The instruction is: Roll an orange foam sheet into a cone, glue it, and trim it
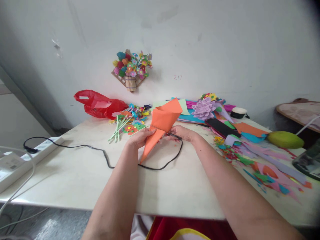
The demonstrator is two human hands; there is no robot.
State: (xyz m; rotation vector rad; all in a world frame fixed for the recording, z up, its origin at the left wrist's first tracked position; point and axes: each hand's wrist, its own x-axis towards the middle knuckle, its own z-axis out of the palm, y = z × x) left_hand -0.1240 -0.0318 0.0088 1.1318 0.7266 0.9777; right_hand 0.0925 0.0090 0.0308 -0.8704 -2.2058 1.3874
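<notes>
An orange paper cone (163, 116), wide end up and point down, is held tilted above the table. My left hand (142, 137) is closed on its left side, thumb on the front. On the right, my right hand (183, 133) is closed around a slim dark corded tool (173, 135), with its fingertips close to the cone and partly hidden. A thin dark line crosses the cone's narrow middle; whether it belongs to the tool I cannot tell. From the tool a black cord (162, 168) loops under the cone and runs left.
A white power strip (48, 146) lies at the left edge. Behind are a red plastic bag (100, 105), pale green sticks (117, 130) and foam flowers (132, 128). At right lie coloured scraps (270, 173), a black phone (222, 127), a green fruit (285, 139) and a glass jar (308, 163).
</notes>
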